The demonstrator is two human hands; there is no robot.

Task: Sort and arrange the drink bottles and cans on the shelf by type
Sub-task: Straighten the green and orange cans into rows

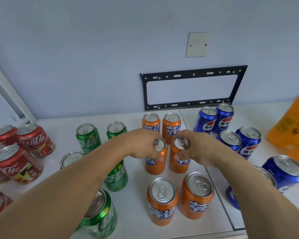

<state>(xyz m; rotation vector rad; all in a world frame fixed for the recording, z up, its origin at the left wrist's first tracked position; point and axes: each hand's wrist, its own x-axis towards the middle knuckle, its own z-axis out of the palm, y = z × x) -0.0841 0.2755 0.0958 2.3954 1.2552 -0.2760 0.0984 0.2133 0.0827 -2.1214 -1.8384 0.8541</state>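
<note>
Cans stand in colour groups on a white shelf (pixel 135 190). My left hand (pixel 143 145) grips an orange can (pixel 156 163) near its top. My right hand (pixel 195 149) grips the orange can beside it (pixel 179 163). Both held cans stand in the middle row of the orange group, with two orange cans behind (pixel 171 125) and two in front (pixel 162 202). Red cans (pixel 33 138) fill the far left, green cans (pixel 87 137) come after them, and blue cans (pixel 223 118) stand to the right. My forearms hide parts of some green and blue cans.
An orange plastic bag (pixel 293 128) lies at the right end of the shelf. A black metal bracket (pixel 192 75) and a blank wall plate (pixel 198 44) are on the wall behind. A white frame post (pixel 10 94) slants at the left. A seam (pixel 219 195) splits the shelf.
</note>
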